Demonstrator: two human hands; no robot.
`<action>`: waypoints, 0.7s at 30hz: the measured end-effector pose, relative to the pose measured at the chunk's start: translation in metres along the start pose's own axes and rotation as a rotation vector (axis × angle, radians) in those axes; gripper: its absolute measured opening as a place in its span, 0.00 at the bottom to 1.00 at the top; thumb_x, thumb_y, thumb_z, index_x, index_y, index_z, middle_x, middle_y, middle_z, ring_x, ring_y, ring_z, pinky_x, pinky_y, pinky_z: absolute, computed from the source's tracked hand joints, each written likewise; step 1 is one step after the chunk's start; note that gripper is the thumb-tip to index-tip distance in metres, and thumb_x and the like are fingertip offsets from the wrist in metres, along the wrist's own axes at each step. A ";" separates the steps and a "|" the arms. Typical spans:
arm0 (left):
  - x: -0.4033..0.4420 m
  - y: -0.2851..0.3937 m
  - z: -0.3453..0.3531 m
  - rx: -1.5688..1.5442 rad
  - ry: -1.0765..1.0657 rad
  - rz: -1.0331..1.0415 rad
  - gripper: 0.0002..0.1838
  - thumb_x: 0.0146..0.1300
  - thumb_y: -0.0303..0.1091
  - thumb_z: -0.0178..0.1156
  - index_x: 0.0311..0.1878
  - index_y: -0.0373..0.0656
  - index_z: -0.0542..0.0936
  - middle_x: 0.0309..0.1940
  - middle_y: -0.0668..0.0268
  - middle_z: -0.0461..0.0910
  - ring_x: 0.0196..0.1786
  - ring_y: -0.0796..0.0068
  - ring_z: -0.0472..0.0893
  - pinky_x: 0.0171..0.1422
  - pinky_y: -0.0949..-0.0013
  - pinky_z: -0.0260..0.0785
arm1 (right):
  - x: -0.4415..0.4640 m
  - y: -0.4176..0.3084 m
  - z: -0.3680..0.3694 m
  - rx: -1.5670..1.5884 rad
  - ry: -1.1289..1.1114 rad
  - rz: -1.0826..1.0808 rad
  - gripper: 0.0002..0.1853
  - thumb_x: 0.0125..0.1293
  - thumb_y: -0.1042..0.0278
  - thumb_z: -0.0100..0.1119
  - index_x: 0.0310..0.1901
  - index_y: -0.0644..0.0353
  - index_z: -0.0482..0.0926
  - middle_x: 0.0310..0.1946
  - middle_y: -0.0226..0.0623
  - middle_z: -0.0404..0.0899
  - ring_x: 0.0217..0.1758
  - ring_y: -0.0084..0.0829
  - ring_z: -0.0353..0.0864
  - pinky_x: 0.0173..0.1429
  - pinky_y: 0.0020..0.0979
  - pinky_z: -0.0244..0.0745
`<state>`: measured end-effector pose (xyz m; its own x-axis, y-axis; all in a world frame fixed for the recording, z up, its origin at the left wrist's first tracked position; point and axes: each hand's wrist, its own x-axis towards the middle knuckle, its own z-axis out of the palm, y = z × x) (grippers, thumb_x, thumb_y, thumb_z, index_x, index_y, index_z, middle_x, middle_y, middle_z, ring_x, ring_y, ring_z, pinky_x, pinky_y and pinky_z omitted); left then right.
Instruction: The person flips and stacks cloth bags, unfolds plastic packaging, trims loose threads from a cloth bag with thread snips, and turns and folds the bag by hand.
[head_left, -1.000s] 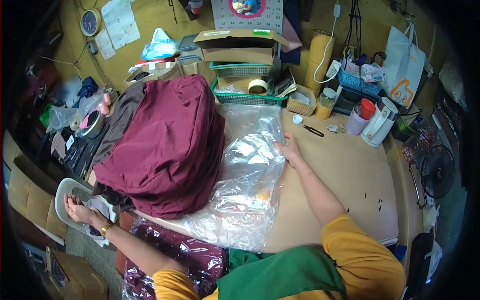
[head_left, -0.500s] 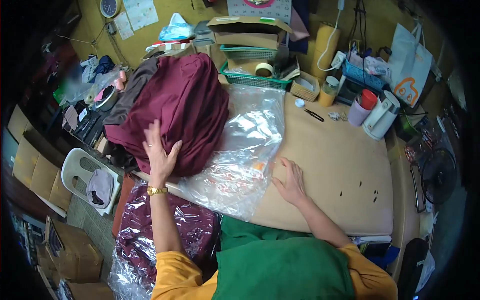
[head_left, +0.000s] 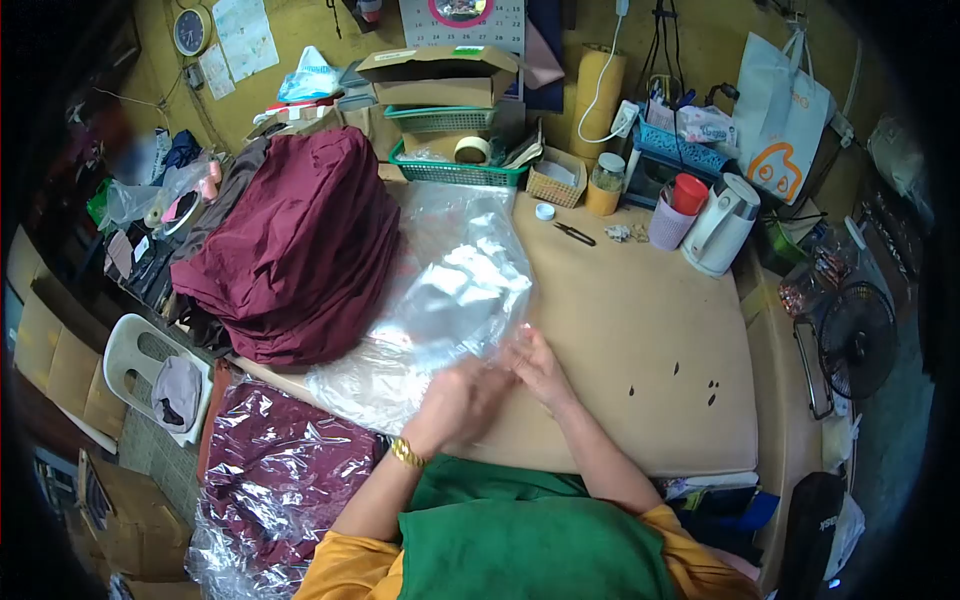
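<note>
A clear plastic bag (head_left: 470,270) lies flat and shiny on the tan tabletop. At its right edge my right hand (head_left: 537,370) has the fingertips closed on the plastic. Close beside it, over the bag's near end, is my left hand (head_left: 465,398), with a gold watch on the wrist; motion smears its fingers. To the left rises a large heap of maroon fabric (head_left: 300,250), touched by neither hand. More maroon fabric in clear plastic wrapping (head_left: 285,460) lies below the table's front left edge.
Thread snips (head_left: 574,234), a white cap (head_left: 545,212) and a jar (head_left: 606,184) are towards the back. A white kettle (head_left: 722,225) and a lilac cup (head_left: 669,225) stand at the back right. Green baskets (head_left: 455,173) line the rear; a white chair (head_left: 135,345) is at left.
My left hand has left the maroon heap and moved right, over the bag, close to my right hand. My right hand has come to the bag's edge. The camera view has shifted right.
</note>
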<state>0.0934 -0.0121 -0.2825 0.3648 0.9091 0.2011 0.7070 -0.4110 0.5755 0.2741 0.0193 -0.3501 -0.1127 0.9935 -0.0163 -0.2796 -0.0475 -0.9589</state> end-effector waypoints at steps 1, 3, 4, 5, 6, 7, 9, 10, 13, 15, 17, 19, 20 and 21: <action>-0.002 0.014 0.001 0.131 -0.271 0.002 0.08 0.62 0.33 0.63 0.38 0.39 0.82 0.32 0.48 0.82 0.32 0.47 0.82 0.36 0.56 0.74 | -0.001 0.001 -0.010 -0.003 -0.003 -0.003 0.22 0.70 0.69 0.59 0.61 0.63 0.65 0.47 0.35 0.79 0.48 0.25 0.80 0.52 0.27 0.76; 0.004 0.028 -0.005 -0.069 -0.107 0.076 0.08 0.62 0.33 0.64 0.39 0.39 0.83 0.33 0.49 0.82 0.32 0.47 0.82 0.36 0.56 0.74 | -0.002 -0.014 -0.037 -0.238 -0.098 -0.106 0.22 0.69 0.75 0.56 0.62 0.61 0.63 0.48 0.36 0.79 0.44 0.26 0.82 0.46 0.27 0.77; 0.005 0.034 -0.007 -0.268 0.046 0.148 0.08 0.61 0.33 0.64 0.40 0.39 0.84 0.34 0.49 0.83 0.32 0.47 0.82 0.36 0.56 0.74 | -0.004 -0.032 -0.054 -0.244 -0.104 0.129 0.23 0.65 0.80 0.52 0.62 0.60 0.63 0.47 0.36 0.77 0.39 0.25 0.84 0.41 0.25 0.77; 0.014 0.037 -0.018 -0.346 0.145 0.009 0.10 0.62 0.33 0.63 0.44 0.39 0.83 0.36 0.52 0.84 0.33 0.49 0.83 0.38 0.56 0.74 | -0.006 -0.046 -0.067 -0.244 -0.105 0.138 0.23 0.65 0.80 0.52 0.62 0.60 0.63 0.47 0.36 0.77 0.39 0.25 0.84 0.41 0.25 0.77; 0.023 0.023 -0.023 -0.287 0.203 -0.190 0.14 0.64 0.34 0.62 0.50 0.39 0.81 0.40 0.54 0.84 0.37 0.50 0.84 0.41 0.56 0.75 | -0.008 -0.056 -0.079 -0.219 -0.091 0.190 0.24 0.63 0.81 0.51 0.62 0.60 0.63 0.45 0.36 0.77 0.37 0.25 0.84 0.38 0.25 0.77; 0.040 -0.017 -0.010 -0.011 0.539 0.088 0.20 0.64 0.36 0.63 0.57 0.38 0.76 0.47 0.51 0.82 0.38 0.48 0.83 0.44 0.57 0.75 | -0.010 -0.060 -0.089 -0.193 -0.077 0.239 0.25 0.61 0.82 0.51 0.62 0.60 0.63 0.43 0.35 0.77 0.34 0.25 0.84 0.35 0.25 0.77; 0.064 -0.095 0.009 -0.121 0.518 -0.217 0.33 0.64 0.38 0.65 0.69 0.38 0.66 0.49 0.45 0.78 0.37 0.53 0.83 0.46 0.60 0.76 | -0.011 -0.052 -0.102 -0.148 -0.097 0.216 0.24 0.60 0.83 0.48 0.59 0.60 0.66 0.38 0.34 0.77 0.32 0.25 0.82 0.33 0.24 0.76; 0.073 -0.114 0.016 -0.483 0.417 -0.492 0.37 0.64 0.37 0.66 0.72 0.39 0.62 0.47 0.46 0.79 0.37 0.58 0.83 0.45 0.62 0.76 | -0.011 -0.043 -0.109 -0.096 -0.105 0.218 0.23 0.59 0.84 0.47 0.57 0.61 0.67 0.37 0.34 0.77 0.30 0.25 0.82 0.33 0.25 0.76; 0.088 -0.081 0.006 -0.656 0.258 -0.427 0.42 0.59 0.29 0.69 0.74 0.40 0.59 0.40 0.56 0.79 0.35 0.71 0.80 0.41 0.69 0.74 | -0.013 -0.040 -0.112 -0.041 -0.112 0.212 0.22 0.58 0.86 0.45 0.55 0.61 0.69 0.36 0.34 0.77 0.29 0.25 0.81 0.32 0.25 0.76; 0.096 -0.086 0.013 -0.690 0.157 -0.373 0.44 0.55 0.24 0.71 0.74 0.41 0.59 0.37 0.61 0.78 0.33 0.78 0.77 0.39 0.72 0.73 | -0.015 -0.040 -0.116 -0.039 -0.101 0.198 0.22 0.58 0.87 0.44 0.54 0.61 0.70 0.36 0.34 0.78 0.28 0.25 0.80 0.31 0.25 0.76; 0.104 -0.110 0.020 -0.400 0.506 -0.316 0.43 0.51 0.20 0.70 0.71 0.40 0.62 0.35 0.61 0.75 0.31 0.74 0.75 0.37 0.70 0.71 | -0.016 -0.036 -0.124 -0.099 0.057 0.164 0.19 0.63 0.85 0.47 0.55 0.61 0.68 0.36 0.35 0.79 0.29 0.26 0.81 0.29 0.27 0.77; 0.088 -0.075 0.000 0.366 0.831 -0.272 0.36 0.50 0.25 0.68 0.65 0.41 0.68 0.48 0.51 0.75 0.53 0.58 0.75 0.56 0.59 0.68 | -0.022 -0.048 -0.117 -0.141 0.102 0.191 0.17 0.67 0.82 0.49 0.56 0.61 0.66 0.37 0.36 0.80 0.29 0.27 0.82 0.29 0.28 0.77; 0.080 -0.056 -0.009 0.290 0.764 -0.192 0.36 0.49 0.28 0.70 0.63 0.41 0.69 0.50 0.51 0.74 0.55 0.56 0.73 0.58 0.57 0.67 | -0.023 -0.053 -0.113 -0.187 0.142 0.220 0.15 0.70 0.79 0.51 0.57 0.61 0.64 0.37 0.37 0.80 0.29 0.27 0.82 0.28 0.29 0.77; 0.074 -0.038 -0.016 0.217 0.696 -0.110 0.35 0.48 0.31 0.73 0.62 0.41 0.71 0.51 0.50 0.73 0.58 0.53 0.72 0.60 0.56 0.66 | -0.021 -0.051 -0.113 -0.182 0.145 0.217 0.15 0.70 0.79 0.51 0.57 0.61 0.64 0.37 0.37 0.80 0.29 0.27 0.82 0.28 0.29 0.77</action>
<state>0.0841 0.0714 -0.2766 -0.1333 0.7486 0.6495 0.8475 -0.2536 0.4662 0.3980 0.0129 -0.3327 -0.0099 0.9671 -0.2543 -0.0872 -0.2541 -0.9632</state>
